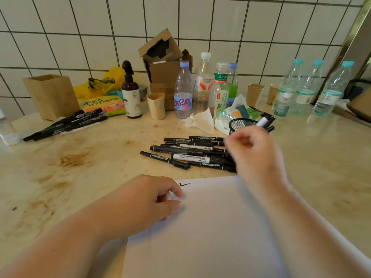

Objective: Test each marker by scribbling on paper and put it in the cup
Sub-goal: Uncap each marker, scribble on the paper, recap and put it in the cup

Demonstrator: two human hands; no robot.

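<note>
One scribble on the paper (210,227), one marker (264,121) at the mesh cup (240,125).

Head view: left hand (146,199) resting loosely curled on the sheet's edge, pinning it, holding nothing. Right hand (248,149), blurred, probably pinching that white-barrelled marker over the cup's rim for dropping; untested markers (188,154) heaped just beside.

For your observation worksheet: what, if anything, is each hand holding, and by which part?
The right hand, blurred beside the mesh cup, shows nothing clearly held; it cannot be told. The left hand holds nothing and rests on the paper.
</note>
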